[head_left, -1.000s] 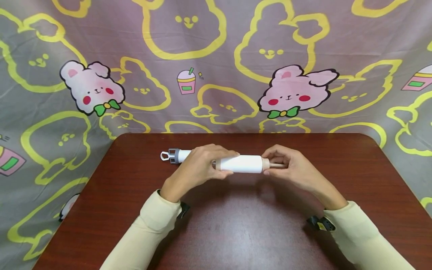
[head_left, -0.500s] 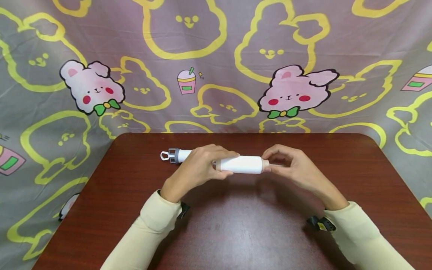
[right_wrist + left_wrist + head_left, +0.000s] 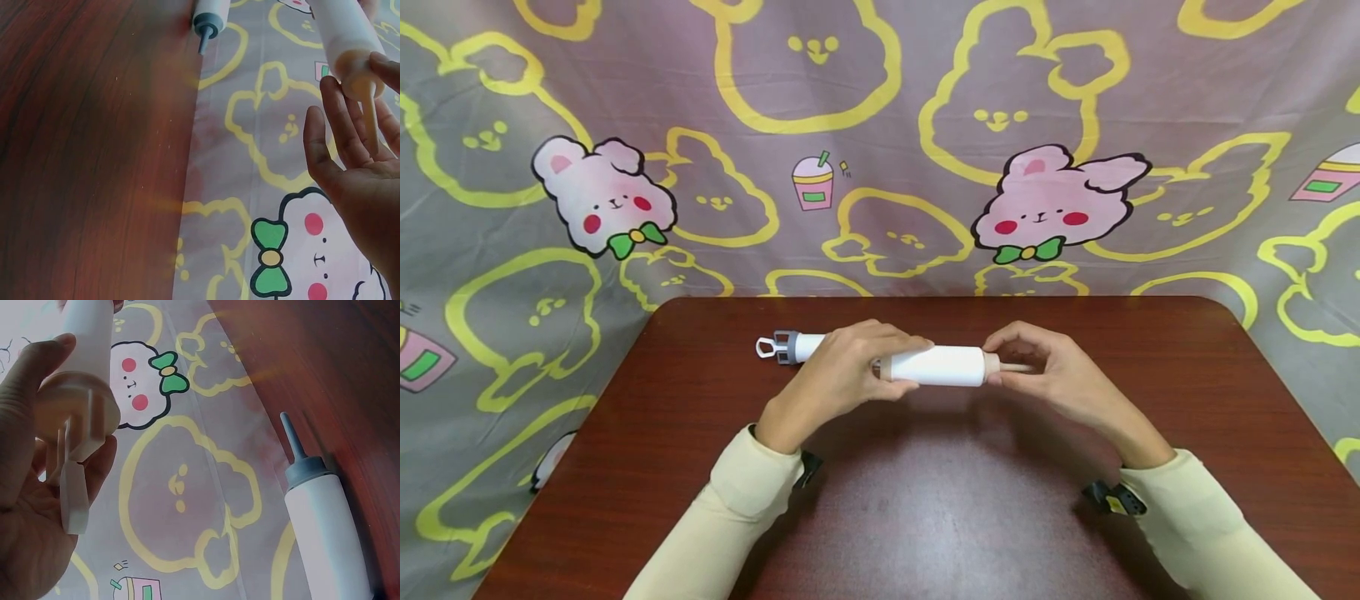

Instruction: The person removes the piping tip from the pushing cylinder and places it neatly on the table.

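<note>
A white tube (image 3: 936,367) is held level above the table, with beige fittings at both ends. My left hand (image 3: 850,362) grips its left end, thumb and fingers on opposite sides. In the left wrist view a beige end cap (image 3: 78,406) with a hinged-looking tab faces the camera beside the palm. My right hand (image 3: 1063,362) pinches the beige collar (image 3: 992,367) at the right end between thumb and fingertips. From that collar a thin beige nozzle (image 3: 370,119) points toward the right palm, in the right wrist view.
Behind the left hand a similar white tube (image 3: 809,346) lies on the brown table (image 3: 940,500), partly covered by that hand. It has a grey hooked end (image 3: 786,347) and a thin grey nozzle (image 3: 292,436). A patterned curtain (image 3: 880,233) hangs behind the table.
My right fingers closed further over the nozzle half a second ago and have since drawn back, baring it again. The left hand and the tube on the table have stayed put.
</note>
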Tool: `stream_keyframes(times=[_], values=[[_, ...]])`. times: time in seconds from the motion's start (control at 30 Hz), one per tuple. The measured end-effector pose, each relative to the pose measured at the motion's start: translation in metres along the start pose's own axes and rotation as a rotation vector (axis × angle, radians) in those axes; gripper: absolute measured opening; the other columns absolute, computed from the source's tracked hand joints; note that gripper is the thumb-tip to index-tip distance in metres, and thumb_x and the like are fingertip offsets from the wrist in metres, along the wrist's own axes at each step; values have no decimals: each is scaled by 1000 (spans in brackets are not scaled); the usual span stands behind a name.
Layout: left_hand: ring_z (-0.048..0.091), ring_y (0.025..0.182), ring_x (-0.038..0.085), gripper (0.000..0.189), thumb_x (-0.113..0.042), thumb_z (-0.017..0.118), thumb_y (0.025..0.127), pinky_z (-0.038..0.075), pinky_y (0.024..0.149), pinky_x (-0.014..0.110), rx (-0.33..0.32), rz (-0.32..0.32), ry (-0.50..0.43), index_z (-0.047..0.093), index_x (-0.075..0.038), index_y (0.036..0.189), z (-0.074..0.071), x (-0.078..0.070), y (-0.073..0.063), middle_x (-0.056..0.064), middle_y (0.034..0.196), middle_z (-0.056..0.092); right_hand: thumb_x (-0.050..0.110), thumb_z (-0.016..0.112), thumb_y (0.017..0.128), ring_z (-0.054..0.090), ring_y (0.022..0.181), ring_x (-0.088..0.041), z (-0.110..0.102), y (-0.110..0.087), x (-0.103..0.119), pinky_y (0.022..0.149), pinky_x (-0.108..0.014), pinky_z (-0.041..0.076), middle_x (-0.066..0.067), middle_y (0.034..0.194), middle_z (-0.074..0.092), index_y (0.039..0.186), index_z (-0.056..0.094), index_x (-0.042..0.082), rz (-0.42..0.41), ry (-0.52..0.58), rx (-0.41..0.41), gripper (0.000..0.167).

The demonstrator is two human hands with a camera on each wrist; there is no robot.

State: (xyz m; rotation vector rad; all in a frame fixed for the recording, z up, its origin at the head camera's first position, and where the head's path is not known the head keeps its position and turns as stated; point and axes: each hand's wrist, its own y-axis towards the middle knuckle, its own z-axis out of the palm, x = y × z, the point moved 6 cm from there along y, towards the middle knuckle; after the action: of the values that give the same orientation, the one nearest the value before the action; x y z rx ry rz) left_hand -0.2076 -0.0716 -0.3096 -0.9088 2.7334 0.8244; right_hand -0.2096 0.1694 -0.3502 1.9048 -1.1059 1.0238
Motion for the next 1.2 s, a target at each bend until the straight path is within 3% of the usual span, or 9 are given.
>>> stream_keyframes(times=[0.27,0.6,1.0,1.2], values=[[70,96,12,47,-23,92,81,57,76,28,-13,-8,-9,78,-17,125,-3,-1,0,-3,113,79,2,81,89,73,100,-12,3,-1,-3,84,-24,60,-12,113,73,120,65,7,24,50,42,36],[70,94,12,47,-23,92,81,57,76,29,-17,-9,-9,77,-17,125,-2,1,0,-2,113,79,3,81,90,72,102,-8,4,0,-1,85,-22,59,-15,114,73,120,66,5,-3,51,32,34],[70,95,12,47,-23,92,81,57,77,29,-20,-3,-13,77,-16,125,0,2,-1,-2,113,79,8,75,96,72,94,-13,-1,-1,-2,81,-23,58,-6,107,73,119,69,8,-26,-14,-29,24],[69,94,12,47,-22,92,81,57,77,29,-26,-2,-16,77,-16,125,1,3,-2,-2,113,79,6,78,93,73,96,-11,1,0,-3,83,-23,60,-6,107,75,119,67,7,-17,51,-16,28]])
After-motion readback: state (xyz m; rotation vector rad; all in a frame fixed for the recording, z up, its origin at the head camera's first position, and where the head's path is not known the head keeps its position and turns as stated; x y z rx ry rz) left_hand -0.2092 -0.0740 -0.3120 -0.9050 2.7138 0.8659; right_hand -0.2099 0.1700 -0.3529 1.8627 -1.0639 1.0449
